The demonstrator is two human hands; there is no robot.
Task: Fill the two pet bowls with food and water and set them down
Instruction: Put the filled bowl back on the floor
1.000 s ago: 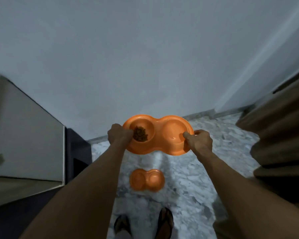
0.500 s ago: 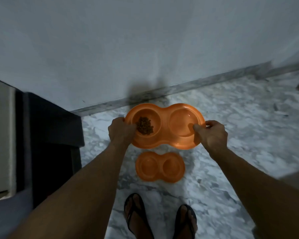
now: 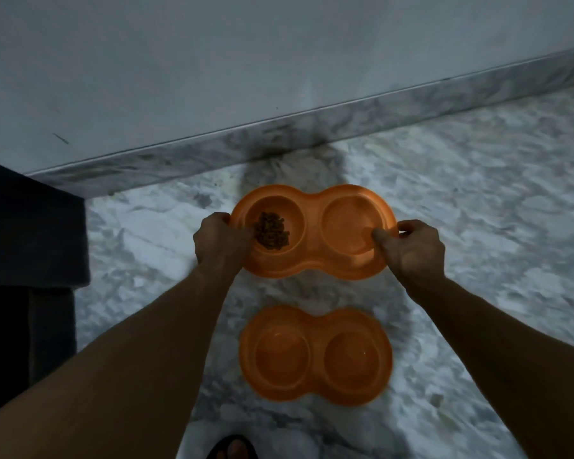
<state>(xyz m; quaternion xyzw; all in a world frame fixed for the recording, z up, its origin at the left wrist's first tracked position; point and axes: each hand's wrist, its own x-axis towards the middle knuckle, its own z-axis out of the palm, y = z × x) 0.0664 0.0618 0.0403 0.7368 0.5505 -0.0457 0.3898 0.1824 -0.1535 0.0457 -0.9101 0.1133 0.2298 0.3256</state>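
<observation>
An orange double pet bowl (image 3: 312, 263) is held between both hands low over the marble floor, near the wall. Its left cup holds a small heap of brown kibble (image 3: 271, 230); whether its right cup holds water I cannot tell. My left hand (image 3: 221, 241) grips the bowl's left rim, thumb inside the cup. My right hand (image 3: 411, 250) pinches the right rim. A second orange double bowl (image 3: 315, 326) lies on the floor nearer to me, both cups without kibble.
A white wall with a marble skirting (image 3: 312, 124) runs across just beyond the held bowl. A dark piece of furniture (image 3: 27, 246) stands at the left. One sandalled foot (image 3: 232, 448) shows at the bottom edge. Marble floor (image 3: 494, 226) extends to the right.
Both hands have carried the filled bowl lower and closer to the floor by the wall. My head has tilted down, so both bowls look larger.
</observation>
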